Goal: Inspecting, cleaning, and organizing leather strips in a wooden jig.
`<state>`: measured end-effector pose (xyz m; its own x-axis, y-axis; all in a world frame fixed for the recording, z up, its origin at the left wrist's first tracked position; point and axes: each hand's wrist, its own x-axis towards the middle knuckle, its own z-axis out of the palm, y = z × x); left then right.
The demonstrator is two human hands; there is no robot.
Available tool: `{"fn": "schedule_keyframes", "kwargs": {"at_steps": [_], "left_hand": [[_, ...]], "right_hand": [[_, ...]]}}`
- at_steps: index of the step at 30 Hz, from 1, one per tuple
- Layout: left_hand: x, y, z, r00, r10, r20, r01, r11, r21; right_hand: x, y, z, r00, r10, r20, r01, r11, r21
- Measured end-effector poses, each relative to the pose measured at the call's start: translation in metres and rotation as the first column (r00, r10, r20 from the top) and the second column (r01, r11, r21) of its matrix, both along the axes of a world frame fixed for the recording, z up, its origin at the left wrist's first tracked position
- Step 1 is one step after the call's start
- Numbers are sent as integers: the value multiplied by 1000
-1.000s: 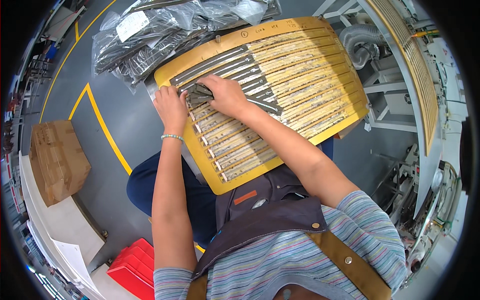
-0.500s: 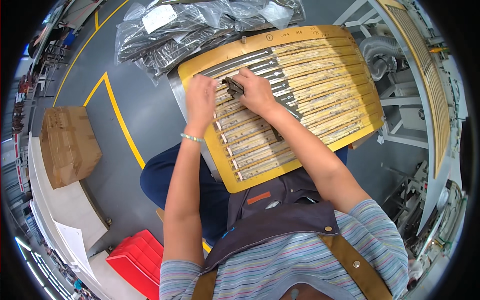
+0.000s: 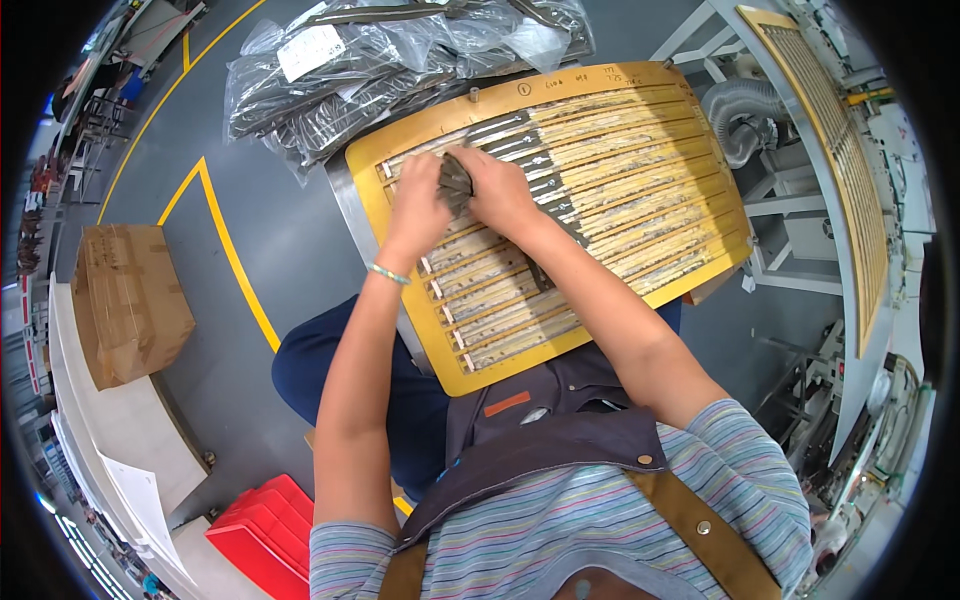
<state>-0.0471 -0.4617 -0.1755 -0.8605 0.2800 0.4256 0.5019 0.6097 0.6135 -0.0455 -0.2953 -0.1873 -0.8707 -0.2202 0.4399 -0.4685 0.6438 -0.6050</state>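
A yellow slotted board (image 3: 560, 82) lies across my lap, tilted, with long parallel grooves. Dark grey strips (image 3: 515, 137) are set in several of the upper grooves, each with pale marks. In my right hand (image 3: 500, 195) is a folded bundle of dark strips (image 3: 456, 185), whose loose ends trail down across the board under my forearm. My left hand (image 3: 418, 205) meets the bundle's left side with its fingers closed; what they pinch is hidden. Both hands are over the board's upper left part.
Clear plastic bags of dark strips (image 3: 365, 60) lie beyond the board. To the left are a cardboard box (image 3: 135, 300) and a red bin (image 3: 265, 535). On the right stand a white frame (image 3: 790, 205) with a flexible duct (image 3: 735, 115) and another slotted board (image 3: 835, 150).
My left hand has moved from the board's left edge grooves, right to the bundle. The right hand stays close by with the bundle. The whole view has shifted slightly.
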Motion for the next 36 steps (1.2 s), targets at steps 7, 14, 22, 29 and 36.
{"fn": "schedule_keyframes", "kwargs": {"at_steps": [7,14,22,29,36], "left_hand": [[94,27,63,776,-294,558,-138,785,604],[172,-21,163,671,-700,-242,-266,-532,804],[339,-186,82,795,64,603,-540,-376,753],[544,-217,-169,90,26,996,-977,-193,93],[575,-217,-232,-117,63,991,-991,60,-121]], "right_hand": [[-4,17,112,985,79,-151,-108,975,-194],[98,-91,225,481,704,-522,-757,635,158],[191,-105,169,498,866,-45,-844,496,204],[169,16,85,818,427,386,-520,836,177],[169,95,64,848,160,505,-336,899,280]]}}
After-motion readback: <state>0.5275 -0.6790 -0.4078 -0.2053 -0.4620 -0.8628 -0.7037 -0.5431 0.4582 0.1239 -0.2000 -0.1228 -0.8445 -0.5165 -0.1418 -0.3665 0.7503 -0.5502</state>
